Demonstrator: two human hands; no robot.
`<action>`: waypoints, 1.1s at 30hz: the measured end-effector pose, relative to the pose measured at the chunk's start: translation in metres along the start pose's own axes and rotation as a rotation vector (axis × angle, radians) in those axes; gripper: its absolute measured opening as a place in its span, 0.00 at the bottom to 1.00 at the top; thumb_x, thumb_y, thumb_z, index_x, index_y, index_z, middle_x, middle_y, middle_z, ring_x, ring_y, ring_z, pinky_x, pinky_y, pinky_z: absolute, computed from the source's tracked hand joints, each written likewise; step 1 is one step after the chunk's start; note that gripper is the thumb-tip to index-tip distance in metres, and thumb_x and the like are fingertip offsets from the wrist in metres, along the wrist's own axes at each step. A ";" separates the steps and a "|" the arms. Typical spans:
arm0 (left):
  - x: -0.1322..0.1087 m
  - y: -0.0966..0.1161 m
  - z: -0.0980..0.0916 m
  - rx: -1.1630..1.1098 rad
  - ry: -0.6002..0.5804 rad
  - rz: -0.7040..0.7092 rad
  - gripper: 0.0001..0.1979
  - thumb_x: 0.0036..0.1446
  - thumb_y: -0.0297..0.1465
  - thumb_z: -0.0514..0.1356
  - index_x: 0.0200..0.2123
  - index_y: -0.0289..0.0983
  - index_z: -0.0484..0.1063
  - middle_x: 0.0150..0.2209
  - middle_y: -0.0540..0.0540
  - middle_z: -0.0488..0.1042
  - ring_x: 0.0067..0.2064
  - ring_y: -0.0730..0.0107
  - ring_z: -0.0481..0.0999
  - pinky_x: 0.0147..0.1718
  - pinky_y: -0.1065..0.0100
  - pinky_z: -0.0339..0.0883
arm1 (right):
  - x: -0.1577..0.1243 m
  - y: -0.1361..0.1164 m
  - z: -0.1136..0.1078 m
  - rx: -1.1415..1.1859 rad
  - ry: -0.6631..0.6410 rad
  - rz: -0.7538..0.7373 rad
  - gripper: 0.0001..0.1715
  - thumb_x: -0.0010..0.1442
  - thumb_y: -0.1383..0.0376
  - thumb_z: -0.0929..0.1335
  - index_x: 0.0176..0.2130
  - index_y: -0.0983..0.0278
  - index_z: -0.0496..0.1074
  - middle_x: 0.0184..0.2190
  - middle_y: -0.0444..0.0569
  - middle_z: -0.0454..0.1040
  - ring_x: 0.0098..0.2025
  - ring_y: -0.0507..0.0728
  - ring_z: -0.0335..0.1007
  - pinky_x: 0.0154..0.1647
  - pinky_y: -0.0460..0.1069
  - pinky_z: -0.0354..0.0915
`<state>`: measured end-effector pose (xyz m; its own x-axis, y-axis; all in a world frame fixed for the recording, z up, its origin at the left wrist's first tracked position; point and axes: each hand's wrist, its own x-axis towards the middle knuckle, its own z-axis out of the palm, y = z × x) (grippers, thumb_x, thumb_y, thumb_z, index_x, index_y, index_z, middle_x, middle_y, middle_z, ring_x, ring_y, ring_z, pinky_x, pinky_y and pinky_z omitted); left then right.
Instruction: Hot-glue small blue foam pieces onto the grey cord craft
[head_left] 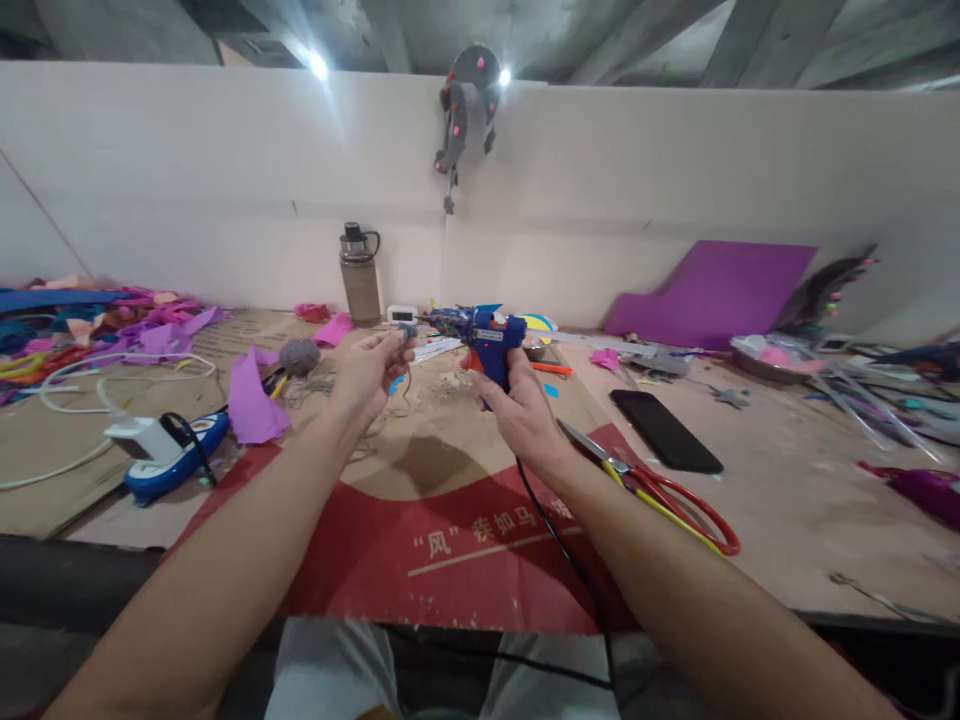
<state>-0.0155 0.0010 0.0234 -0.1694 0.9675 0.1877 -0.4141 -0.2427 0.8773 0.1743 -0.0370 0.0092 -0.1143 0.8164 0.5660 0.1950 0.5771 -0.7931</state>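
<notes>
1 blue glue gun (495, 350) beside 1 small grey-green piece (407, 331), above cardboard (337, 560).
The right hand (523, 405) wraps its fingers around the gun's handle; the left hand (371, 368) pinches the piece between thumb and fingertips near the nozzle. 1 grey yarn ball (300, 357) lies left, scissors (618, 466) right.

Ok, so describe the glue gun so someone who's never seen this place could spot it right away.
Start at the red-printed cardboard on the table. Above it, the right hand grips the glue gun by its handle, pointing it toward the left hand. Its blue body and orange trigger set it apart from the red-handled scissors and black phone nearby.
</notes>
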 end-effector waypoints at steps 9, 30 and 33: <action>-0.004 -0.002 0.001 0.075 -0.014 0.042 0.04 0.49 0.28 0.65 0.30 0.33 0.74 0.29 0.46 0.76 0.23 0.80 0.71 0.19 0.79 0.60 | -0.007 0.004 -0.003 -0.236 -0.011 -0.196 0.23 0.62 0.65 0.62 0.56 0.61 0.62 0.50 0.55 0.71 0.51 0.61 0.67 0.56 0.60 0.63; -0.007 -0.003 0.004 0.202 -0.071 0.153 0.08 0.46 0.32 0.67 0.29 0.34 0.76 0.27 0.46 0.76 0.23 0.77 0.71 0.19 0.75 0.59 | -0.008 0.001 -0.003 -0.316 -0.029 -0.171 0.21 0.62 0.65 0.61 0.55 0.64 0.62 0.50 0.59 0.70 0.51 0.63 0.67 0.54 0.62 0.63; -0.006 -0.003 0.004 0.212 -0.060 0.167 0.08 0.47 0.32 0.66 0.29 0.34 0.76 0.27 0.46 0.77 0.23 0.78 0.71 0.19 0.75 0.59 | -0.009 0.000 -0.003 -0.322 -0.026 -0.168 0.20 0.61 0.65 0.61 0.53 0.64 0.64 0.50 0.59 0.70 0.52 0.64 0.66 0.54 0.63 0.63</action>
<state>-0.0102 -0.0042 0.0214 -0.1640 0.9193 0.3577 -0.1875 -0.3851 0.9036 0.1781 -0.0440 0.0050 -0.1951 0.7133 0.6731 0.4673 0.6710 -0.5756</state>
